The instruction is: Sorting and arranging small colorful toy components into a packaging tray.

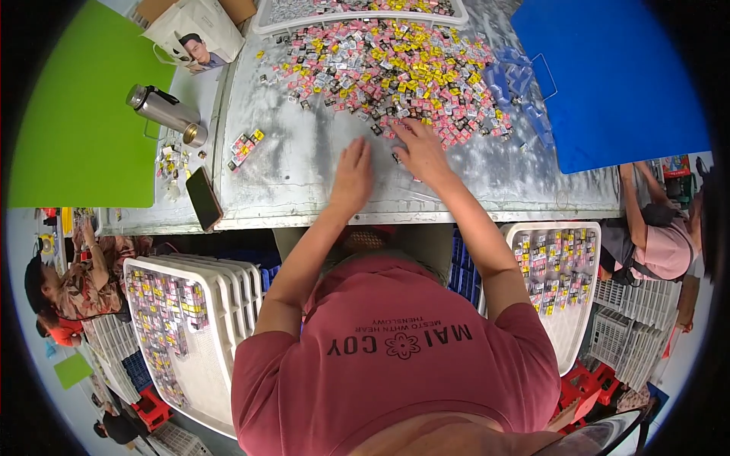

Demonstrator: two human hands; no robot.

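Pieces [426,64], small, blocky and coloured pink, yellow, black and pale grey, are heaped loosely across the far middle of the scuffed grey surface [289,199]. Beyond them a white tray [365,15] of similar pieces is set, and at their right bluish clear plastic parts [511,80] are strewn. On the left a short cluster [245,150] is laid apart from the heap; farther left a dark phone [203,199], a steel flask [166,111] and a white bag [171,36] are placed. The surface is flanked by a green panel [76,114] and, on the right, a blue panel [612,83]. Beside the seated person, trays of pieces are stacked on the left [207,368], and another tray [569,334] is seen on the right. At the room's edges co-workers in camouflage [95,277] and pink [669,247] are glimpsed.

Both hands are stretched forward, palms down. The left hand [353,176] is laid nearly flat on the surface, fingers straight and close together; no grip is seen. The right hand [424,152] is held at the heap's near edge, fingers loosely spread, thumb apart; whether anything is covered by the palm cannot be told.
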